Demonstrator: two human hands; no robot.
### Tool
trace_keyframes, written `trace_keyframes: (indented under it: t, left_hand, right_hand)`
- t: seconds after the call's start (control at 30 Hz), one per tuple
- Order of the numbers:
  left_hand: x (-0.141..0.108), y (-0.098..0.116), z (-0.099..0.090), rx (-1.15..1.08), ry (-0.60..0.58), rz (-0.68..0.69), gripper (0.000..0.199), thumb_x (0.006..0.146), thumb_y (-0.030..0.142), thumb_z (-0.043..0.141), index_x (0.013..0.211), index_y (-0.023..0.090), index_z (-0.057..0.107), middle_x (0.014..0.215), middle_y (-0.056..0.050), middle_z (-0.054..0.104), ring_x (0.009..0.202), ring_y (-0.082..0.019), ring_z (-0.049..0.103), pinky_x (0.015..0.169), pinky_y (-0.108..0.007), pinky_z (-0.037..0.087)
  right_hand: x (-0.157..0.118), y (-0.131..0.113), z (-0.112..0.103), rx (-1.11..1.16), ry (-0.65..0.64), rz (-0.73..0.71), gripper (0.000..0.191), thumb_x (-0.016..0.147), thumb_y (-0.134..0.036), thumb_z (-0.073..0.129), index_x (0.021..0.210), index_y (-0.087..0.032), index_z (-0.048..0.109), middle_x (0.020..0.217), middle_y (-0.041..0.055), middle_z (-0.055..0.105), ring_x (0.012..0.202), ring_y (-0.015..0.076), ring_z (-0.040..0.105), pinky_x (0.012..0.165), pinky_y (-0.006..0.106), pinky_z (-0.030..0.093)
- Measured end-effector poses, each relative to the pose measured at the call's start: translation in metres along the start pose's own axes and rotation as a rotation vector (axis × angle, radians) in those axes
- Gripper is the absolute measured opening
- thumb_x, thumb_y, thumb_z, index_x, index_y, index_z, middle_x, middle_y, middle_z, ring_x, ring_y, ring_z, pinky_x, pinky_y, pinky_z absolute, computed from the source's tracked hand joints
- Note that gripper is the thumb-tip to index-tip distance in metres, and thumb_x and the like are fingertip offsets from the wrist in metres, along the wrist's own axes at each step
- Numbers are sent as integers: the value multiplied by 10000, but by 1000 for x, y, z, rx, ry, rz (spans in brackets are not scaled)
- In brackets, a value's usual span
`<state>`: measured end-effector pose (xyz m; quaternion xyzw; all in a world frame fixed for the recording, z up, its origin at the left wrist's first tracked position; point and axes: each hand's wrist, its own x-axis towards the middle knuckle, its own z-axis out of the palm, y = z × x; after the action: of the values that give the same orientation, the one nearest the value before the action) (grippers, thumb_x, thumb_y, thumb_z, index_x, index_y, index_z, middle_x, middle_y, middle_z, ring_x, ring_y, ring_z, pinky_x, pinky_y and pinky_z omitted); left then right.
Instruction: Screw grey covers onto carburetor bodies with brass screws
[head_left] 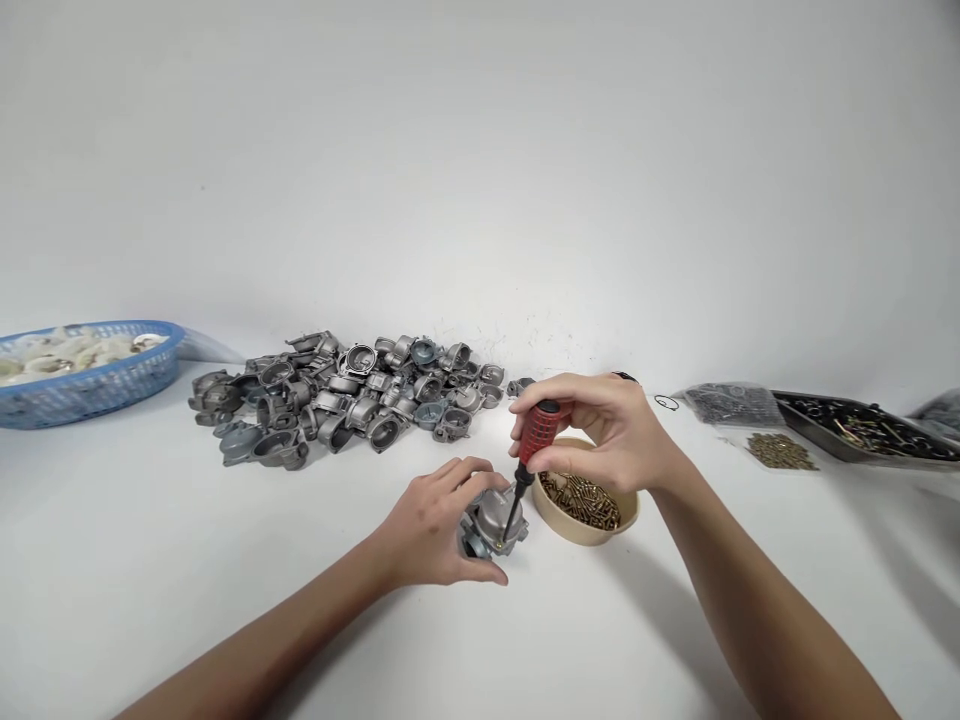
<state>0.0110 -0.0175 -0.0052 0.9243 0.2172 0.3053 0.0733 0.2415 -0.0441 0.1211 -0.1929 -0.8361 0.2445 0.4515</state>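
The white worktop (225,600) carries everything here. At its back lies a big heap of grey metal housings (352,395), and far to the left stands a blue basket (90,385) with pale parts inside. On the right edge there is a dark tray (862,425) full of small hardware, and just before it a little pile of brass screws (782,451). Near the middle stands a beige bowl (592,528) with more screws in it. The left hand (431,525) has its grip closed around one metal housing (496,520), pressing it on the worktop just beside the bowl. The right hand (607,425) grasps the red screwdriver (534,440) by its handle, above the bowl; its dark tip touches the housing
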Motion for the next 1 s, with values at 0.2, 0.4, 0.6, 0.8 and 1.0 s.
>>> trace_keyframes:
  t: [0.2,0.4,0.6,0.8,1.0]
  left_hand:
    - [-2,2,6,53,-55,-11,859,674,743,725,1346,260,493,1347,-146,538,1112,-312,622,805,-394,565]
    - [-3,5,10,74,-49,-92,645,765,626,706,1314,319,565,1326,-91,559,933,-250,689,700,-343,575]
    - [-3,6,12,69,-7,-84,572,774,582,700,1283,338,606,1211,-48,628,863,-220,695,683,-318,572]
    - [-2,8,14,19,33,-103,546,725,484,734,1239,330,632,1151,-41,638,768,-182,684,656,-295,559]
    - [-2,8,19,8,61,-117,534,702,452,737,1212,321,642,1123,-42,643,793,-198,689,679,-310,575]
  right_hand:
    - [2,1,4,15,-9,11,391,781,-108,805,1146,-175,683,929,70,734,795,193,735,683,325,640]
    - [1,0,1,44,-51,-31,403,796,-76,778,1177,-165,680,971,82,743,833,204,747,709,329,643]
    - [0,-5,-1,67,-112,-57,408,841,-69,712,1237,-158,669,984,98,769,866,228,760,742,353,652]
    - [2,-15,-2,96,-157,-60,301,854,-77,685,1152,-114,706,974,134,772,868,229,750,718,338,638]
    - [3,-18,4,-23,-149,-119,261,873,-119,698,1131,-146,721,894,87,773,782,176,719,699,300,602]
